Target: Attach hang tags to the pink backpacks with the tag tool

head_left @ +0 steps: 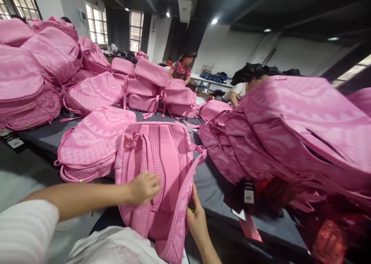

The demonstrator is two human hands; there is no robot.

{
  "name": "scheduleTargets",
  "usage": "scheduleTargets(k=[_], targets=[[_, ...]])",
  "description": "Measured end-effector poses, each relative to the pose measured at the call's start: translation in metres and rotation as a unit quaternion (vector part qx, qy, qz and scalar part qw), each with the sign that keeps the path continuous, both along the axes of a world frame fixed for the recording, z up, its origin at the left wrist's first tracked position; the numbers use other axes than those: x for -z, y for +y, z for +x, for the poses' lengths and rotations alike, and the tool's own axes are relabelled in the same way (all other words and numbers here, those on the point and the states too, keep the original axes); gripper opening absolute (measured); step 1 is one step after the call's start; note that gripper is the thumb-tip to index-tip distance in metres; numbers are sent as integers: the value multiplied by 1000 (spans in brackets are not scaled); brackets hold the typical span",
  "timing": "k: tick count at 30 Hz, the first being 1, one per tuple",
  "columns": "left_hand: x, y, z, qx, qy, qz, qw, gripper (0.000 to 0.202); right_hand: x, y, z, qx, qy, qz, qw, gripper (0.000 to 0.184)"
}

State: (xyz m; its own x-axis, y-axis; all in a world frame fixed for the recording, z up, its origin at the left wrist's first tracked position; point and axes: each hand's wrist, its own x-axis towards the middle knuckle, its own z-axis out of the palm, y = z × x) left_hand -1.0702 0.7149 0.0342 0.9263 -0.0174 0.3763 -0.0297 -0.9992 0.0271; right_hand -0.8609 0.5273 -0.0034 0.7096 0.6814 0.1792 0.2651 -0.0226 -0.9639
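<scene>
A pink backpack (171,152) stands in front of me, its padded back panel and shoulder straps facing me. My left hand (145,187) is closed over the left shoulder strap (146,152), fingers curled; whatever they grip is hidden. At the lower right side of the bag, beside the loose right strap (181,206), is my right hand (198,215), thumb up and fingers mostly hidden. A small dark object with a yellow-green part (191,206) shows in its grip, too little seen to name. Another pink backpack (95,140) lies just left, touching this one.
Pink backpacks pile up at left (43,59) and right (313,121). Smaller pink bags (150,72) are stacked behind on the dark table (214,179). Tags (248,192) and red shiny packaging (251,227) hang at the right edge. Two people (182,68) are across the table.
</scene>
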Motion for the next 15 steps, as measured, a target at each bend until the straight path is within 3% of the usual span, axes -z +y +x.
scheduleTargets(k=[3, 6, 9, 12, 15], targets=[[-45, 34, 49, 5, -36, 29, 999, 41, 4, -13, -20, -5, -3, -25, 1000, 88], [-69, 49, 94, 70, -78, 97, 990, 42, 5, -27, -30, 20, 37, -21, 999, 81], [-76, 50, 124, 142, -61, 125, 980, 50, 10, -34, -26, 28, 101, -24, 994, 71], [-76, 44, 148, 153, 9, 125, 980, 49, 22, -30, -18, 29, 152, -41, 987, 66], [-81, 36, 167, 162, 51, 125, 977, 50, 33, -26, -16, 33, 77, -57, 995, 56]])
